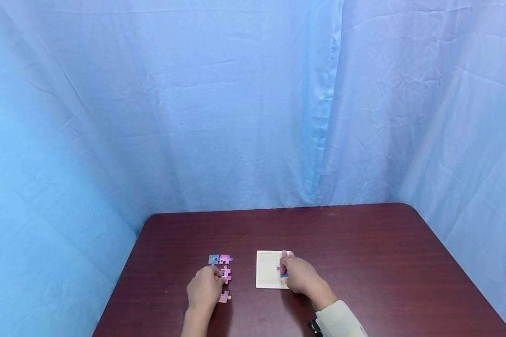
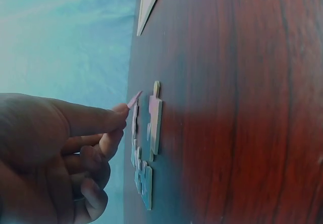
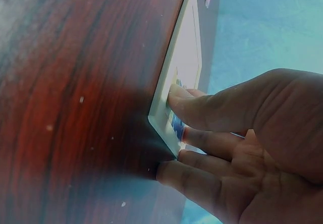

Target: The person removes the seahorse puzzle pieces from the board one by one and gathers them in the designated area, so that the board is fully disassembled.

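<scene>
My left hand (image 1: 204, 285) pinches a small pink jigsaw piece (image 2: 135, 99) between thumb and index finger, tilted up above the table. Close around that hand lie loose jigsaw pieces: a blue one (image 1: 213, 259) and a pink one (image 1: 225, 259) at the back, another pink one (image 1: 224, 296) nearer me. My right hand (image 1: 302, 276) reaches over the right side of a pale square puzzle tray (image 1: 258, 269). Its thumb and fingers press on blue and beige pieces (image 1: 284, 275) set along that side, partly hidden under the hand. The tray's left part shows its bare base.
Everything stands on a dark reddish-brown table (image 1: 362, 252) with rounded far corners. Light blue curtains (image 1: 244, 117) hang behind it and on both sides. A black band (image 1: 315, 327) shows at the right wrist by the pale sleeve (image 1: 340, 320).
</scene>
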The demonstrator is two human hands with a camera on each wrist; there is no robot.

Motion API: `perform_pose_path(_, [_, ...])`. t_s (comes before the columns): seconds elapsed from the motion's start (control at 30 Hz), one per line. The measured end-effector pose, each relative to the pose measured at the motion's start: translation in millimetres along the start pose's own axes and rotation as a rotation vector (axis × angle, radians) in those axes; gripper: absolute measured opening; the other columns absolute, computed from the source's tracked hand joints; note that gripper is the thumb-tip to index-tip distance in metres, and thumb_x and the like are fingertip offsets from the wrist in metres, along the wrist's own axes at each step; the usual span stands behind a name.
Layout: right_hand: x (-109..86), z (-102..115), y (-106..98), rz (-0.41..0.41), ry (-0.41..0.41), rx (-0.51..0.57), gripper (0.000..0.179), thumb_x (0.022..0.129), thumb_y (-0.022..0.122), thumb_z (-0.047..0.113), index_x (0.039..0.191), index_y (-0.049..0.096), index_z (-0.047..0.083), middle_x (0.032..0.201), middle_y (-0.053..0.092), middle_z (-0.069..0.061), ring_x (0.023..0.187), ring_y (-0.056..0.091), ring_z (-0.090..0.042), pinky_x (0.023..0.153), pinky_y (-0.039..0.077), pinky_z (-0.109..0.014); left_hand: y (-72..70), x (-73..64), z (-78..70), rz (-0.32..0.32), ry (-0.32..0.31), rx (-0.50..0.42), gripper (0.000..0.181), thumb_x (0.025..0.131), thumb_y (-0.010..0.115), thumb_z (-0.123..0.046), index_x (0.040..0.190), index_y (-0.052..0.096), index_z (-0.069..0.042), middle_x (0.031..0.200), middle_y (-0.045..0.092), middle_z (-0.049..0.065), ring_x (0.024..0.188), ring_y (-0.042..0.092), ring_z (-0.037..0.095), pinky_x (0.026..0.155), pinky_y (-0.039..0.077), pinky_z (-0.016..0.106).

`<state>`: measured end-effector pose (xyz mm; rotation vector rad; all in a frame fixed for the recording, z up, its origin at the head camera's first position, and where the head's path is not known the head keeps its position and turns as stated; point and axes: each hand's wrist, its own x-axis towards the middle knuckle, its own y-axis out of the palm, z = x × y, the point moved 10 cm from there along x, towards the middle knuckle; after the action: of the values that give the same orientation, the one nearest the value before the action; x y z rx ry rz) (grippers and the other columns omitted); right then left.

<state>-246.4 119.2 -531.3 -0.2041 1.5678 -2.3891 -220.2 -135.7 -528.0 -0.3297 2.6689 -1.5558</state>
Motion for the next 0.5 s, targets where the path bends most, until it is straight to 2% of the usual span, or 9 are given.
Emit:
perform_pose_path(0.13, [-0.3,0.6,-0.2,-0.003,-0.007,0.01,0.03,0.07,0.074,-0.011,0.08,0.058,0.012,0.087,0.071,-0.007,0.073,0.055,-0.019,0.067,0.047,-0.039,-0.5,0.6,4.6,0.002,-0.021,0.036,0.015,0.083,0.082,-0.014,0.074,0.071,-0.018,0.081,0.076,0.003,0.072,0.072,0.025,0.062,0.053,0.049])
perform_pose_path(0.23, [-0.5,-0.2,-0.1,-0.013,-0.01,0.014,0.029,0.07,0.074,-0.011,0.078,0.057,0.012,0.087,0.071,-0.007,0.072,0.055,-0.018,0.065,0.046,-0.038,-0.7,1.2,6.4,0.004,-0.032,0.051,0.013,0.083,0.081,-0.013,0.075,0.071,-0.017,0.083,0.077,0.005,0.073,0.073,0.028,0.063,0.054,0.051])
perform_pose_path(0.4, [-0.9,-1.4,0.9,-0.011,-0.005,0.025,0.029,0.072,0.073,-0.011,0.073,0.057,0.013,0.099,0.077,-0.011,0.07,0.054,-0.017,0.061,0.042,-0.035,-2.3,1.2,5.5,-0.002,-0.031,0.066,0.005,0.083,0.078,-0.011,0.081,0.076,-0.014,0.086,0.078,0.008,0.074,0.074,0.03,0.064,0.054,0.054])
perform_pose_path(0.5, [-1.5,-2.0,0.5,-0.011,-0.006,0.033,0.029,0.072,0.073,-0.011,0.072,0.057,0.013,0.098,0.077,-0.012,0.07,0.053,-0.017,0.06,0.041,-0.035,-2.8,0.0,0.0,-0.01,-0.018,0.064,0.005,0.083,0.078,-0.01,0.082,0.077,-0.015,0.086,0.078,0.008,0.074,0.074,0.031,0.063,0.054,0.053])
